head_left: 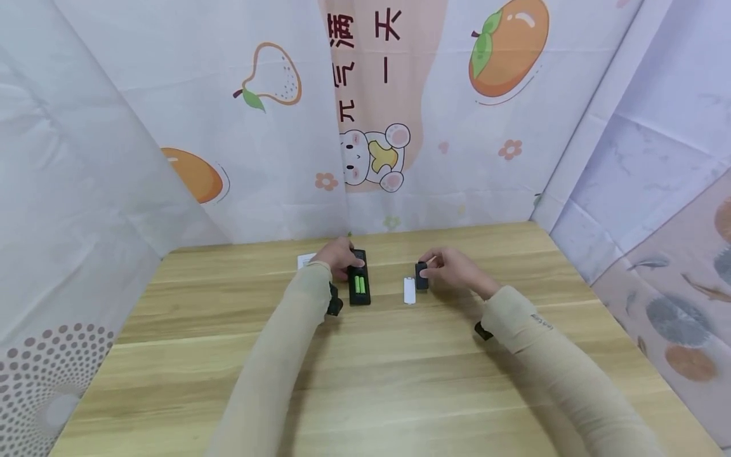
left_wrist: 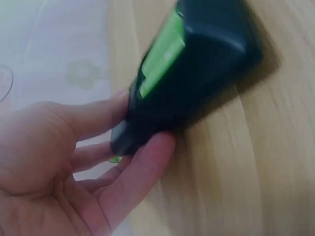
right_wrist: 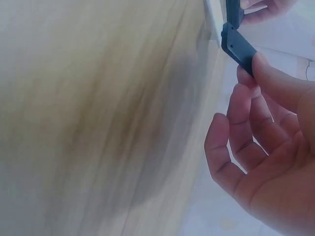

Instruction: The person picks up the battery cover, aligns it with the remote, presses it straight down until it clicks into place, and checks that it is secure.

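Note:
My left hand [head_left: 338, 255] grips a black remote control [head_left: 360, 296] by its far end, thumb on one face and fingers round the other. Two green batteries [head_left: 360, 285] lie side by side in the remote's uncovered compartment, which faces up. In the left wrist view a green battery [left_wrist: 160, 59] shows in the slot. My right hand [head_left: 454, 270] pinches a small black battery cover [head_left: 421, 277] between thumb and fingers. In the right wrist view the cover [right_wrist: 239, 48] tilts at the fingertips, the other fingers curled loosely below.
A small white flat piece [head_left: 409, 291] lies on the wooden table [head_left: 388, 381], left of the battery cover. Another white thing [head_left: 305, 259] is partly hidden behind my left hand. A printed curtain [head_left: 285, 139] hangs along the table's far edge.

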Motion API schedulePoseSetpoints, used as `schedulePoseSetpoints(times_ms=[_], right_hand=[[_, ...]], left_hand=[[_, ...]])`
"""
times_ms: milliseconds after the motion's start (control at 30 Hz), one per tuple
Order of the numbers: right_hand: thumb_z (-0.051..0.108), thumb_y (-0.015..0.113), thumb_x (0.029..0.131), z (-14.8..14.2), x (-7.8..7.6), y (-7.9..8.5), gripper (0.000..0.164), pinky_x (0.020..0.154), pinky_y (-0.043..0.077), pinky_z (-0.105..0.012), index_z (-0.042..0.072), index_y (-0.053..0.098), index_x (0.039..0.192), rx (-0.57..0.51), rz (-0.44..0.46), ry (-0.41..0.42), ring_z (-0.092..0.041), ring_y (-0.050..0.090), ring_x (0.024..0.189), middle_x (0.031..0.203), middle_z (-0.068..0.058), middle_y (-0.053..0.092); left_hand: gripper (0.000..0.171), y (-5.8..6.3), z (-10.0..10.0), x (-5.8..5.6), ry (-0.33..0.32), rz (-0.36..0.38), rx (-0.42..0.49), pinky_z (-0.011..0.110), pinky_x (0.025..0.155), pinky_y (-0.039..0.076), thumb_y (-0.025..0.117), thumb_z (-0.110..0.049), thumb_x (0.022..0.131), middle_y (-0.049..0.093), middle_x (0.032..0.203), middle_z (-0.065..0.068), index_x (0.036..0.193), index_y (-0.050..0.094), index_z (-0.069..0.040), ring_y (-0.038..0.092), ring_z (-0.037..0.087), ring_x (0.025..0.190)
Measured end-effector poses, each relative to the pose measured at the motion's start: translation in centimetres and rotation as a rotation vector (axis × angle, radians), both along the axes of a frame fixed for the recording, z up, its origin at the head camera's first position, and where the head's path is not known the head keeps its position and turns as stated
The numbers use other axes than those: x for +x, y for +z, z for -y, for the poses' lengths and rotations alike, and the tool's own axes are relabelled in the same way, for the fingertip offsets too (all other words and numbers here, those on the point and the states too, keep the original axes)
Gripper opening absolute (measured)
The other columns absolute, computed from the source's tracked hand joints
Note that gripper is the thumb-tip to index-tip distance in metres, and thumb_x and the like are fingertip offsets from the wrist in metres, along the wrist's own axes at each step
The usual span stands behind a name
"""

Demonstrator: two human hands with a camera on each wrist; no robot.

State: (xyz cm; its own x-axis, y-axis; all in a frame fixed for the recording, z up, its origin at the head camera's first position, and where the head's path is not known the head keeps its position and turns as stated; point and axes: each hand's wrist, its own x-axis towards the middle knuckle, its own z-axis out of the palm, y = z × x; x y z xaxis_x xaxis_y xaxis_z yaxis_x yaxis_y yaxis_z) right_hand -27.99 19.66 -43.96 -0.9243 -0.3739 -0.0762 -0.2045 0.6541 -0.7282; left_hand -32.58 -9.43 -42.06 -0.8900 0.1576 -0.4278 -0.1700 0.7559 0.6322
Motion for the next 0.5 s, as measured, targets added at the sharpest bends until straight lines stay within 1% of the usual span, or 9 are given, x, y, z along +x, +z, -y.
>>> schedulePoseSetpoints(times_ms=[133,267,367,433,500], right_hand=[[0.015,0.074,0.095,0.38,-0.06,0.20,0.030,0.075,0.054,-0.033,0.000,0.067,0.120,-0.028,0.024,0.006,-0.021,0.067,0.086,0.095,-0.008,0.072],[0.012,0.073,0.096,0.59,-0.18,0.18,0.029,0.071,0.054,-0.030,-0.001,0.065,0.120,-0.079,0.040,0.002,-0.023,0.066,0.085,0.094,-0.009,0.071],[0.010,0.072,0.095,0.63,-0.25,0.38,0.027,0.067,0.052,-0.029,-0.001,0.064,0.119,-0.106,0.020,0.008,-0.028,0.065,0.081,0.092,-0.011,0.072],[0.008,0.072,0.095,0.70,-0.27,0.55,0.027,0.067,0.052,-0.029,-0.001,0.063,0.119,-0.107,-0.002,0.028,-0.029,0.066,0.080,0.092,-0.013,0.072],[0.008,0.073,0.095,0.84,-0.25,0.67,0.026,0.067,0.052,-0.029,0.000,0.064,0.118,-0.103,-0.017,0.046,-0.029,0.066,0.079,0.090,-0.013,0.073]], left_hand=[[0.065,0.08,0.26,0.03,0.019,-0.001,-0.007,0.033,0.071,0.062,0.072,-0.017,0.097,0.053,0.138,0.023,0.151,0.038,0.000,0.068,0.030,0.098],[0.064,0.07,0.16,-0.09,0.017,-0.007,-0.016,0.033,0.068,0.062,0.074,-0.017,0.095,0.053,0.134,0.023,0.145,0.038,0.001,0.070,0.029,0.091],[0.055,0.07,-0.03,-0.32,0.002,-0.025,-0.025,0.033,0.066,0.062,0.076,-0.018,0.094,0.057,0.124,0.022,0.134,0.044,0.002,0.071,0.028,0.082],[0.052,0.05,-0.05,-0.48,-0.009,-0.026,-0.038,0.033,0.066,0.062,0.076,-0.019,0.094,0.059,0.120,0.021,0.131,0.049,0.003,0.071,0.027,0.079],[0.050,0.02,0.03,-0.57,-0.016,-0.018,-0.032,0.032,0.065,0.062,0.077,-0.020,0.093,0.062,0.117,0.021,0.130,0.053,0.004,0.071,0.026,0.078]])
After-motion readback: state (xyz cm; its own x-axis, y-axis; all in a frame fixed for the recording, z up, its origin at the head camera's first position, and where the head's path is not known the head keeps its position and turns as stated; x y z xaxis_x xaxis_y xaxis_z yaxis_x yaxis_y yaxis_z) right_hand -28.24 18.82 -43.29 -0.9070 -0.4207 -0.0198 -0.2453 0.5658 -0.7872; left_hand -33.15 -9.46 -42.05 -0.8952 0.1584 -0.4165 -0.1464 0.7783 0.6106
